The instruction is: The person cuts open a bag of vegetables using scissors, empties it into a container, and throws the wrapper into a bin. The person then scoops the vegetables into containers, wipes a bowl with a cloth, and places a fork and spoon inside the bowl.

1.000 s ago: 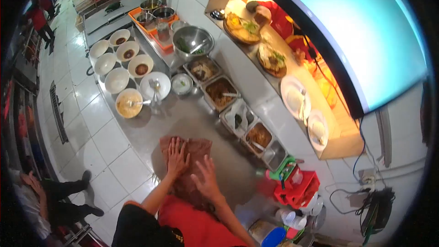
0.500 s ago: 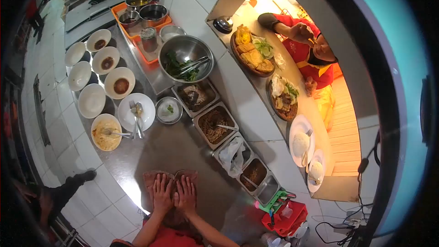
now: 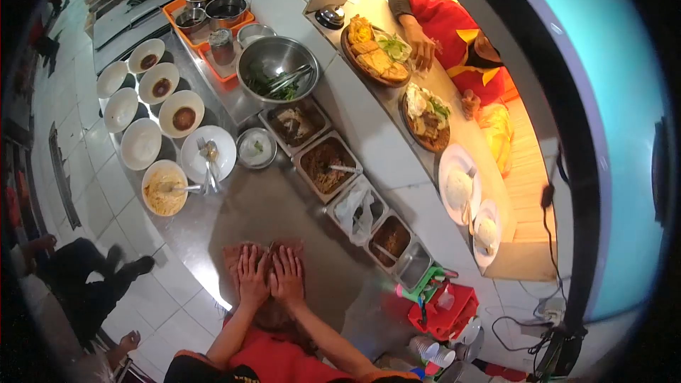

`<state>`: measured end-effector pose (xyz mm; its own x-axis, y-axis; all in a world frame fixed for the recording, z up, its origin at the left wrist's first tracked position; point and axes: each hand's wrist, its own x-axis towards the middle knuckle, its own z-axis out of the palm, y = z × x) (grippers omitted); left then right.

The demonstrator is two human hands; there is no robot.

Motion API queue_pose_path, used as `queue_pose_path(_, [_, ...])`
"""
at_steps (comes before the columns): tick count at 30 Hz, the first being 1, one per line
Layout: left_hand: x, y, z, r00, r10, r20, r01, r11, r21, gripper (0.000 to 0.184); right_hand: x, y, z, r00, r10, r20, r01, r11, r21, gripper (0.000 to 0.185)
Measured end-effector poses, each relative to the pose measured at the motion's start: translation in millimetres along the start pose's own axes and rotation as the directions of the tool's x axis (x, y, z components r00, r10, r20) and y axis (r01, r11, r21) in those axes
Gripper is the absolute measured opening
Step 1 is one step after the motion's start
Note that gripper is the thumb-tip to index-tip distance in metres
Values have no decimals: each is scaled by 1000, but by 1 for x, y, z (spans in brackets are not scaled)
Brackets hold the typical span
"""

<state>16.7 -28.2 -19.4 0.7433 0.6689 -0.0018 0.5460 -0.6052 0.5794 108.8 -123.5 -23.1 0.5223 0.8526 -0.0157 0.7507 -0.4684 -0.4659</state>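
Observation:
My left hand [image 3: 252, 274] and my right hand [image 3: 286, 276] lie flat, side by side, on a folded brownish cloth [image 3: 231, 258]. Both hands have their fingers stretched out, pressing on the cloth near the front edge of the steel table [image 3: 284, 206]. Part of the cloth is hidden under my palms and wrists. Forward of the hands stand a small metal bowl [image 3: 257, 147] with something white and green inside, and a white plate [image 3: 225, 145] with spoons and forks.
Several white bowls [image 3: 141, 143] line the left side. A large steel bowl [image 3: 248, 64] of greens with tongs and a row of food pans [image 3: 332, 165] run along the wall. Beyond, a person [image 3: 454, 35] stands by the serving counter [image 3: 489, 241]; another person's legs [image 3: 85, 269] show at left.
My hands stay flat on the cloth while the view shifts slightly. At the serving window the person's raised hand has come down towards the counter dish. The person at lower left shows more.

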Motion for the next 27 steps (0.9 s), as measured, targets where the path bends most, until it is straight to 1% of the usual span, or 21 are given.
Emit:
queue_pose_path(4, [-9, 1, 0, 998, 24, -59, -25, 1000, -4, 57, -1, 2, -2, 998, -52, -47, 52, 999, 7, 55])
queue_pose_path(6, [-12, -3, 5, 995, 53, -89, -53, 999, 1, 56, -6, 2, -2, 999, -45, -18, 46, 997, 57, 56])
queue_pose_path(7, [-13, -6, 11, 992, 72, -106, -73, 997, -3, 54, -7, 7, -6, 997, -77, -23, 78, 995, 62, 59])
queue_pose_path(8, [-19, -7, 9, 989, 90, -114, -91, 996, -2, 52, -11, 18, -5, 988, -126, -88, 137, 981, 135, 60])
queue_pose_path(9, [-21, -1, 1, 989, 95, -111, -94, 995, 16, 41, -17, 23, -6, 974, -166, -155, 197, 958, 211, 62])
queue_pose_path(10, [-24, -5, 5, 990, 98, -103, -94, 995, 43, 41, -26, 23, -13, 984, -108, -143, 137, 968, 209, 64])
queue_pose_path(11, [-26, -15, 20, 981, 136, -141, -142, 989, -37, 33, -38, 21, -19, 991, -49, -125, 74, 976, 207, 65])
queue_pose_path(12, [-24, -23, 24, 966, 170, -195, -195, 974, -118, 26, -50, 17, -26, 990, -54, -130, 83, 971, 224, 65])
queue_pose_path(13, [-22, -24, 15, 965, 170, -200, -194, 975, -105, 26, -61, 14, -37, 989, -13, -150, 51, 965, 257, 66])
queue_pose_path(15, [-21, -15, 5, 947, 66, -313, -176, 925, -338, 16, -83, 4, -48, 986, 26, -164, 21, 961, 276, 67])
queue_pose_path(16, [-20, -7, -2, 945, 58, -322, -175, 921, -348, 16, -96, 3, -50, 978, 32, -205, 37, 945, 324, 68])
queue_pose_path(17, [-19, 1, -10, 985, -85, -149, -12, 832, -554, 16, -106, 2, -54, 969, 35, -246, 60, 927, 371, 70])
queue_pose_path(18, [-18, 8, -21, 982, -184, 47, 163, 691, -704, 17, -114, -4, -63, 968, 18, -250, 75, 930, 360, 70])
queue_pose_path(19, [-22, 18, -30, 982, -184, 32, 153, 692, -706, 17, -123, -21, -75, 968, 99, -231, 9, 904, 428, 73])
queue_pose_path(20, [-28, 33, -37, 999, -35, -23, 7, 681, -732, 18, -129, -36, -83, 961, 183, -206, -58, 865, 498, 76])
queue_pose_path(21, [-35, 47, -45, 990, 118, -79, -137, 650, -747, 19, -129, -45, -90, 961, 177, -213, -48, 864, 502, 76])
queue_pose_path(22, [-43, 63, -62, 989, 125, -83, -145, 654, -742, 19, -128, -51, -97, 949, 162, -271, 4, 853, 522, 69])
queue_pose_path(23, [-54, 80, -80, 980, 199, 27, -117, 672, -731, 20, -130, -53, -103, 932, 152, -328, 51, 842, 537, 63])
queue_pose_path(24, [-61, 91, -89, 953, 270, 141, -90, 692, -717, 20, -134, -44, -99, 928, 160, -337, 51, 841, 539, 63])
queue_pose_path(26, [-65, 92, -76, 948, 279, 153, -88, 693, -716, 21, -138, -12, -87, 917, 110, -383, 83, 887, 454, 41])
queue_pose_path(27, [-66, 92, -72, 947, 275, 164, -77, 693, -717, 23, -143, -6, -93, 911, 119, -396, 83, 885, 457, 41])
